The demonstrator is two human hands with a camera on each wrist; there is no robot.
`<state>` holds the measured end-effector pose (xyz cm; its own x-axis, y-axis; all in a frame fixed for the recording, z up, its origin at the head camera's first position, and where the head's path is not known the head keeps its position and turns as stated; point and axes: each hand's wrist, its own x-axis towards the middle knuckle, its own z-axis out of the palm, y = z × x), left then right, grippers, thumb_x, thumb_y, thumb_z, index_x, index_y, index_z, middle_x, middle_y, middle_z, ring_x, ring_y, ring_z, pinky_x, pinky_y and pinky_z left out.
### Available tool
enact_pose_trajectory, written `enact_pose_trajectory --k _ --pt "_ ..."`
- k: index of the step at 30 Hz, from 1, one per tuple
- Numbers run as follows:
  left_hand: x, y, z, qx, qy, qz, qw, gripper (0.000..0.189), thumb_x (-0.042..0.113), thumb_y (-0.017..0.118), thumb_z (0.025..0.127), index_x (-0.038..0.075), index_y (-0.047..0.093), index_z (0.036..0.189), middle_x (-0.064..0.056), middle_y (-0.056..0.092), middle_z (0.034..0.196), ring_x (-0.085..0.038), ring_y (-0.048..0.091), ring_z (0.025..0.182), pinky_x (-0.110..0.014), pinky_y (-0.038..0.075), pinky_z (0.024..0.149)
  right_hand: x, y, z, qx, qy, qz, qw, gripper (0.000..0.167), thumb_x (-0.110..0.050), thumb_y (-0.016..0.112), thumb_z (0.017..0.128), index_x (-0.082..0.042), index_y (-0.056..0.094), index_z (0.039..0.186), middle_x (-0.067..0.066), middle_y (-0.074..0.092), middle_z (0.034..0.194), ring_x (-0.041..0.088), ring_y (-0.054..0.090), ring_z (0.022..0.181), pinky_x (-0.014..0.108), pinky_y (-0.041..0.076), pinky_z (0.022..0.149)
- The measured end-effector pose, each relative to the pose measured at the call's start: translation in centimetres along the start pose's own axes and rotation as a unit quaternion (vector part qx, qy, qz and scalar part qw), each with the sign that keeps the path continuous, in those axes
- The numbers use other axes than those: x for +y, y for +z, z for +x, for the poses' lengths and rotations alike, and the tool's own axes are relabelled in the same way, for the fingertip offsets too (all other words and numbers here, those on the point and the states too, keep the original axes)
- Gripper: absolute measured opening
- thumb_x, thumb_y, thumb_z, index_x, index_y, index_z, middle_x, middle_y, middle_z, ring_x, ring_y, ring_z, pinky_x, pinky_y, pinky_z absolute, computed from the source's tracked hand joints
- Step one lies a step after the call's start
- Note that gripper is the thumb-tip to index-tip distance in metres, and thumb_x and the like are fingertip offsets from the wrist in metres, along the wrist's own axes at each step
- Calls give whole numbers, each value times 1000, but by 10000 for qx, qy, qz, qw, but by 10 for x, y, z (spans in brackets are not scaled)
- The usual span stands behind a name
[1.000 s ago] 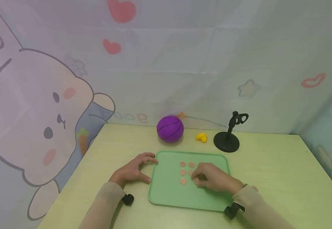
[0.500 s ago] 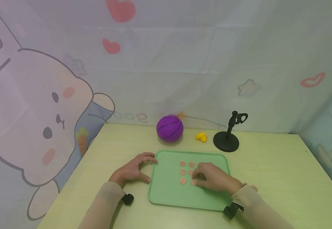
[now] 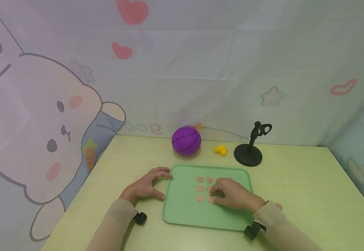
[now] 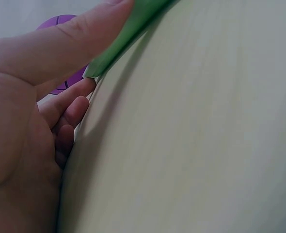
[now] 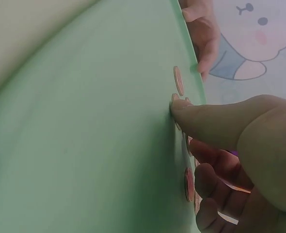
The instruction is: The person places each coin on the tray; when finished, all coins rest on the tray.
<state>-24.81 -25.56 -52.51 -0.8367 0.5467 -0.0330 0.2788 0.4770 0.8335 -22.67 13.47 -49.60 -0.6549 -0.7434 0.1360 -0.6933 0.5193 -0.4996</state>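
Several copper coins lie flat on a green tray (image 3: 185, 212), set in rows, such as the left column's nearest coin (image 3: 200, 198). My right hand (image 3: 236, 195) is low over the tray. Its thumb presses on the edge of a coin (image 5: 176, 112) beside that one, the other fingers bent and apart from it. Another coin (image 5: 189, 184) shows beneath these fingers in the right wrist view; the palm hides it from the head view. My left hand (image 3: 144, 184) lies at the tray's left side, fingers spread, thumb and fingertips touching the rim.
Behind the tray stand a purple ball (image 3: 186, 141), a small yellow toy duck (image 3: 221, 150) and a black stand (image 3: 248, 155) on a round base. A small pinkish thing (image 3: 279, 206) peeks out beside the right sleeve. A printed cloth (image 3: 200, 69) hangs behind the table (image 3: 294, 181).
The coin at my right thumb has slid a little to the left, into line with the coins above it. My left hand stays where it was on the tray's rim.
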Motion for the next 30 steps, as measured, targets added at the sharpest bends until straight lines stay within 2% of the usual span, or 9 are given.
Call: enact_pose_trajectory --k 3,7,12,17,30 --pt "0 0 0 0 -23 20 10000 74 26 98 69 24 67 137 -3 40 163 -34 26 155 -61 14 126 1 -3 -2 84 21 110 9999 6 -21 85 90 -20 79 92 -12 62 81 10 54 75 26 49 72" --pt "2 0 -1 -12 -93 -37 9999 75 25 98 68 25 67 137 -1 39 162 -31 24 155 -58 13 126 8 -11 -9 329 59 183 9993 12 -16 85 88 -20 78 96 -9 67 87 10 59 80 27 52 73" --pt "4 0 -3 18 -108 -72 9999 75 24 98 68 24 68 136 0 40 162 -31 24 155 -60 13 126 22 -24 -20 498 359 177 9980 12 -17 82 91 -16 78 103 -7 73 96 7 60 80 26 53 72" --pt "4 0 -2 14 -112 -63 9999 74 24 98 68 25 68 136 0 40 162 -31 24 155 -60 13 126 34 -37 -37 563 579 78 9967 14 -16 83 90 -13 78 103 -8 71 96 4 60 79 27 54 70" --pt "5 0 -2 24 -125 -82 9999 75 24 98 67 25 68 136 -2 40 163 -33 25 155 -61 13 126 62 -58 -85 722 1115 400 9903 14 -19 81 93 -16 77 106 -11 68 96 3 60 83 28 56 73"
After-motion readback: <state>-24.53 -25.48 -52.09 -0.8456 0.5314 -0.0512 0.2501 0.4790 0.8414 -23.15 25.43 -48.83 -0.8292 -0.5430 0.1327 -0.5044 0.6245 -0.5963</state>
